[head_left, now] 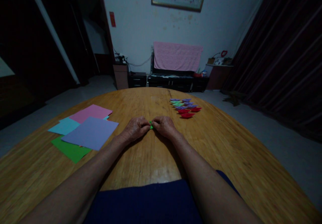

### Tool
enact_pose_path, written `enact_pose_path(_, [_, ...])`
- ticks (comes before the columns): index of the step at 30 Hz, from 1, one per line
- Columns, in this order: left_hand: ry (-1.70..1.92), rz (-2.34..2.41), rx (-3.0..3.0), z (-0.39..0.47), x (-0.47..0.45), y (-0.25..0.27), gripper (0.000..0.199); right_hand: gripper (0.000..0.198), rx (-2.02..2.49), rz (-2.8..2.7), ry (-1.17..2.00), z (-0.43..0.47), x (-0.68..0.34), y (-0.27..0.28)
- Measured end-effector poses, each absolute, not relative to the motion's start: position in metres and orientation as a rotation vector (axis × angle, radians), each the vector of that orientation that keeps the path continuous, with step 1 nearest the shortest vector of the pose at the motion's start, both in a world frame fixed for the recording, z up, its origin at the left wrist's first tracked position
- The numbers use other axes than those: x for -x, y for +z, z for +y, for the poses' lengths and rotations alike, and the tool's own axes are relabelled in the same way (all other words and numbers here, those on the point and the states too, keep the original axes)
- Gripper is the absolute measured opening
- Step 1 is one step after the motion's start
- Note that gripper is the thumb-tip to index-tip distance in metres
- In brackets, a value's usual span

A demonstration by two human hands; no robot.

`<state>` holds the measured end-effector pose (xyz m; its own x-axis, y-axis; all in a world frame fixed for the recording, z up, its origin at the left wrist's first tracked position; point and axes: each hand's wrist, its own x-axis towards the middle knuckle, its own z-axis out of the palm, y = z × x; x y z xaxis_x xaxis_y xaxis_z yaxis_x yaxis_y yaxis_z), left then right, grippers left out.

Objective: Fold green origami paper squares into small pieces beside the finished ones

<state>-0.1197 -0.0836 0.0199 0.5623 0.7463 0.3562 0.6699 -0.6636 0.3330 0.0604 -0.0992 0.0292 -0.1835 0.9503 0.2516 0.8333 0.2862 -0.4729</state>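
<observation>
Near the middle of the wooden table, my left hand (137,128) and my right hand (164,126) meet around a small piece of folded green paper (151,127). Both hands are closed, with thumbs and fingers pinching the paper from either side. Only a sliver of green shows between the fingertips; the rest of its shape is hidden. To the right, beyond my right hand, sit several small folded paper boats in rows: red ones (187,115) nearest, with purple ones (188,104) and green ones (178,104) behind.
Loose paper sheets overlap on the left: a purple sheet (90,133), a pink sheet (92,112), a light blue sheet (64,126) and a green sheet (71,150). The round wooden table (146,167) curves away at its far edge. A pink cloth (177,56) hangs over a screen behind.
</observation>
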Motion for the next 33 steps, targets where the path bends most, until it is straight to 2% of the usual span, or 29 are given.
enact_pose_path(14, [0.635,1.19,-2.71,-0.081,0.119,0.013,0.023,0.02,1.579,-2.067,0.327,-0.097,-0.063,0.028])
enact_pose_path(19, [0.637,1.2,-2.686,-0.084,0.117,0.016,0.025,0.024,1.481,-1.977,0.48,-0.093,-0.076,0.028])
enact_pose_path(22, [0.635,1.203,-2.694,-0.085,0.116,0.016,0.026,0.02,1.457,-1.937,0.603,-0.093,-0.086,0.029])
enact_pose_path(27, [0.622,1.187,-2.674,-0.085,0.116,0.016,0.026,0.02,1.586,-1.913,0.795,-0.1,-0.09,0.039])
enact_pose_path(33, [0.655,1.224,-2.642,-0.086,0.115,0.014,0.025,0.018,1.749,-1.931,0.73,-0.102,-0.083,0.044])
